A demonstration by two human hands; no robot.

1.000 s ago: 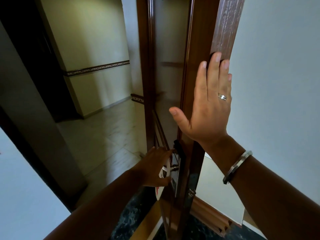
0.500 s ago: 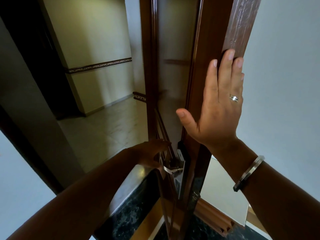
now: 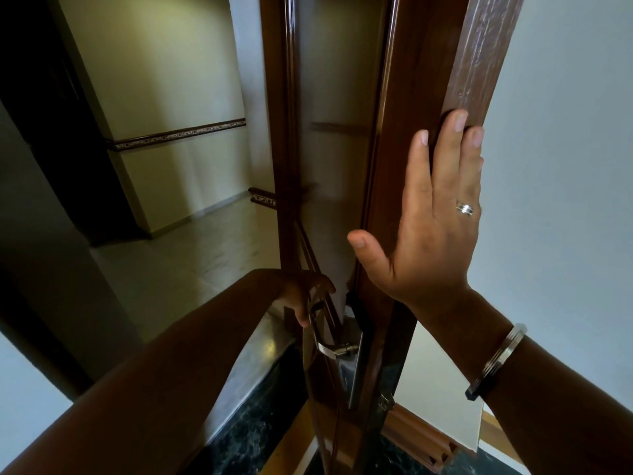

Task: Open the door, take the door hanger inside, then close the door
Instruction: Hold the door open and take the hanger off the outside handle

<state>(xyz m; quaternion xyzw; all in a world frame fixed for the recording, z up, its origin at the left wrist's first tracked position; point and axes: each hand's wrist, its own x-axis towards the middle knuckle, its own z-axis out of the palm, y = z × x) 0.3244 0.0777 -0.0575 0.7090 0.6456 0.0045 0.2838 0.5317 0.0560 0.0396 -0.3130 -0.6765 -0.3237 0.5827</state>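
far left, a pale wall (image 3: 24, 365) edges the opening, and past it a corridor floor (image 3: 191, 262) runs back to a cream wall with a dark patterned border strip (image 3: 178, 134). your left arm reaches across the gap and your left hand (image 3: 301, 293) sits on the far side of the door (image 3: 404, 132), fingers curled down around something at the top of the metal lever handle (image 3: 325, 341); whether those fingers are pinching anything you cannot tell, as the door's edge and shadow hide them. the door hanger is not clearly visible from here, only a pale sliver just beside that hand that could be it. the door stands edge-on to you, partly open, with a metal lock plate (image 3: 356, 365) down its edge. your right hand (image 3: 435, 231) lies flat and spread against the door's near face, fingers straight up, thumb out to the side, gripping nothing. it wears a ring (image 3: 464, 209), and a metal bangle (image 3: 496, 361) sits on the wrist. to the right is a plain white wall (image 3: 565, 166), with a wooden skirting (image 3: 421, 437) along dark marble floor (image 3: 246, 437) below.
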